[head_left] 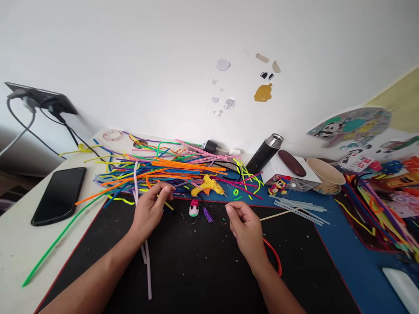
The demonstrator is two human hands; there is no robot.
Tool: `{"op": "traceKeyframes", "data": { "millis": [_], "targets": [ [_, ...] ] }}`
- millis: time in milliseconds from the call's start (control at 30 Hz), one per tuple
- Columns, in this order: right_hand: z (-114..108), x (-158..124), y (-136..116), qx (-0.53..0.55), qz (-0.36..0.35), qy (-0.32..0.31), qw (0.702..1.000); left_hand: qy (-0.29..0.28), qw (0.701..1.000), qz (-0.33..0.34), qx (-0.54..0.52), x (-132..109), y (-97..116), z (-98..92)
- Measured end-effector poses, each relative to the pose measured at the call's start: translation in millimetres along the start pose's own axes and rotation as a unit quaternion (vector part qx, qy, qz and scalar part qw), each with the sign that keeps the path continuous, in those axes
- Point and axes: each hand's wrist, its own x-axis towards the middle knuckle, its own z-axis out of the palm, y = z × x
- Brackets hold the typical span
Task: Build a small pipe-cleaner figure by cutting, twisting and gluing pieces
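Note:
My left hand (pixel 152 208) is closed over the left part of the black mat, thumb against the forefinger. What it pinches, if anything, I cannot make out. Pale lilac pipe cleaners (pixel 148 270) run beneath it. My right hand (pixel 242 224) is closed too, thumb on its curled fingers, with any small thing there hidden. A red curved handle (pixel 275 257) shows partly behind that wrist. Between the hands lie a small pink-and-white doll head (pixel 194 208) with a green edge and a folded purple pipe cleaner piece (pixel 207 214). Behind them is a yellow glue gun (pixel 208 186).
Many loose pipe cleaners (pixel 183 165) are heaped along the wall. A phone (pixel 59 195) lies at left. Toward the right stand a black flask (pixel 264 152), a white box (pixel 291 172), a small figure (pixel 279 185) and a bowl (pixel 325 172), with glue sticks (pixel 301 207) in front.

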Motion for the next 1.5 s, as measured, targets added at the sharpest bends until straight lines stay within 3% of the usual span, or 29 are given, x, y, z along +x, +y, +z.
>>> {"op": "traceKeyframes", "data": {
  "millis": [133,267,467,633,800,967,1133,1333,1500],
  "targets": [
    [-23.5,22.6,-18.5,-0.007,-0.016,0.041,0.999,0.057,0.998,0.005,-0.031,0.8,3.0,-4.8],
    [-32.2,34.5,-30.3,-0.016,-0.023,0.058,0.998,0.133,0.989,0.020,-0.068,3.7,6.3,-9.8],
    [-15.8,31.2,-24.1,-0.035,-0.023,0.020,0.999,0.201,0.973,0.029,-0.109,12.9,0.6,-18.2],
    [7.6,17.8,-11.9,-0.066,-0.029,-0.029,0.997,0.217,0.969,0.027,-0.111,19.0,-3.1,-26.5],
    [29.4,-1.3,-1.4,-0.150,-0.070,-0.115,0.979,0.136,0.986,0.053,0.075,22.4,-2.8,-36.9],
    [45.3,-19.2,6.7,-0.161,-0.097,-0.130,0.974,0.046,0.947,0.178,0.265,30.1,-9.3,-44.9],
    [53.2,-32.9,8.1,-0.138,-0.106,-0.133,0.976,0.003,0.923,0.215,0.320,32.8,-7.7,-48.3],
    [54.2,-39.4,13.2,-0.118,-0.079,-0.117,0.983,-0.099,0.874,0.223,0.421,24.6,-10.0,-40.1],
    [56.6,-44.0,24.8,-0.119,-0.064,-0.099,0.986,-0.136,0.877,0.224,0.403,20.2,-13.3,-30.1]
  ]
}}
